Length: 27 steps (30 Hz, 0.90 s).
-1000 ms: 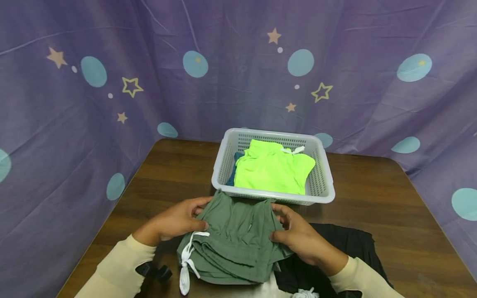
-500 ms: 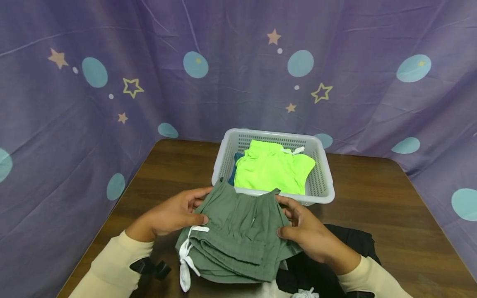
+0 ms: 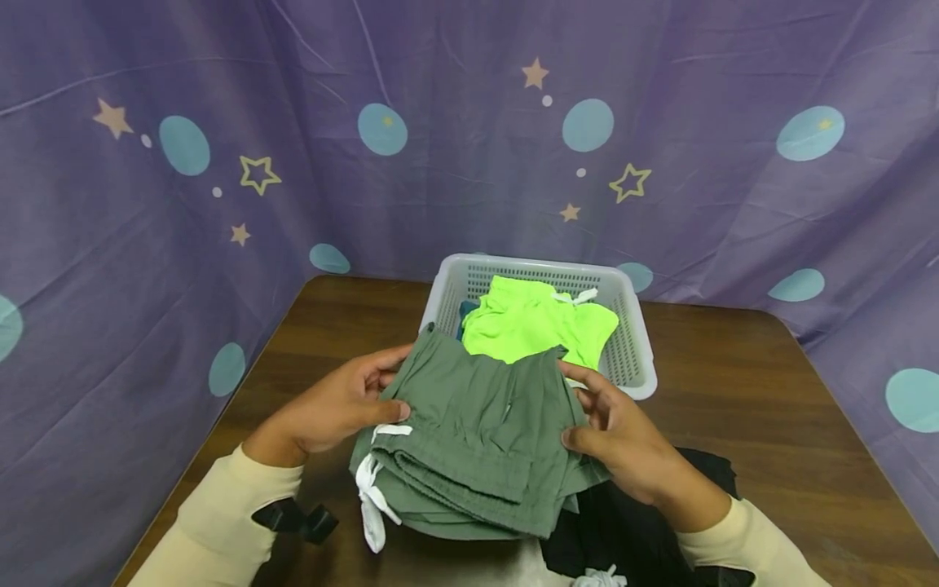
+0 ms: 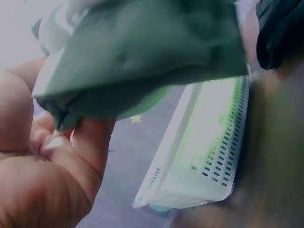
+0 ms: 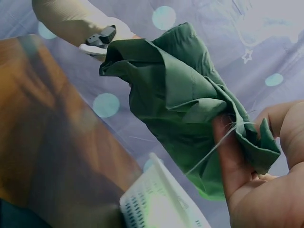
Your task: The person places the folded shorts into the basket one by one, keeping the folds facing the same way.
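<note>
Folded green shorts (image 3: 469, 440) with a white drawstring hang between both hands, their upper edge overlapping the front of the basket in the head view. My left hand (image 3: 341, 408) pinches the left side, thumb on top and fingers beneath. On the opposite side my right hand (image 3: 623, 436) pinches the cloth the same way. The right wrist view shows the underside of the shorts (image 5: 175, 95) with a loose thread near the fingers. A white perforated basket (image 3: 645, 359) holds neon yellow-green shorts (image 3: 543, 318) and a dark blue garment beneath them.
Black clothing (image 3: 616, 530) with a white drawstring lies on the brown wooden table (image 3: 770, 408), partly under the right forearm. Something pale lies at the near edge below the green shorts. A purple patterned curtain (image 3: 469, 204) hangs behind the table.
Both hands have lifted the green shorts up and forward, so they now cover the basket's front rim. The right hand has shifted rightward and the black clothing is partly more covered.
</note>
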Available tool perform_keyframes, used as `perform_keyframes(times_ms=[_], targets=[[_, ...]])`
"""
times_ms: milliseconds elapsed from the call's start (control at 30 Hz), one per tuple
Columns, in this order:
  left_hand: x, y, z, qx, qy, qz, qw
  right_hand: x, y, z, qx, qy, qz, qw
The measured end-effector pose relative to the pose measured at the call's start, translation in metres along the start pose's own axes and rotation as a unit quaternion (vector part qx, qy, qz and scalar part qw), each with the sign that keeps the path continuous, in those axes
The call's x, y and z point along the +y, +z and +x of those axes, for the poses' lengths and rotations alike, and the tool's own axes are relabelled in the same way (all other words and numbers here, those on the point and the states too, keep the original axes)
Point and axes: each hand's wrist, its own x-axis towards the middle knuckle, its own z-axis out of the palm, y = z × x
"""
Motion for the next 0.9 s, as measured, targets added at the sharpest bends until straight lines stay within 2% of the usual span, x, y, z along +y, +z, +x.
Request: perform_keyframes(times_ms=[100, 267, 467, 667, 800, 900], targets=[[0.001, 0.001, 0.006, 0.03, 0.0, 0.0, 0.9995, -0.004, -0.005, 0.003, 0.011, -0.021, 0.014, 1.0], [0.002, 0.005, 0.023, 0.093, -0.031, -0.01, 0.9951, -0.008, -0.017, 0.01, 0.057, -0.028, -0.002, 0.998], [0.002, 0.005, 0.047, 0.152, -0.06, -0.008, 0.9865, -0.011, -0.032, 0.018, 0.096, -0.016, -0.008, 0.995], [-0.002, 0.003, 0.073, 0.184, -0.06, 0.038, 0.9803, -0.015, -0.044, 0.028, 0.151, 0.019, -0.04, 0.988], [-0.005, 0.0, 0.09, 0.22, -0.069, 0.08, 0.9698, -0.015, -0.051, 0.036, 0.173, 0.015, -0.025, 0.984], [-0.007, -0.003, 0.102, 0.253, -0.08, 0.136, 0.9546, -0.014, -0.056, 0.043, 0.184, 0.006, -0.004, 0.983]])
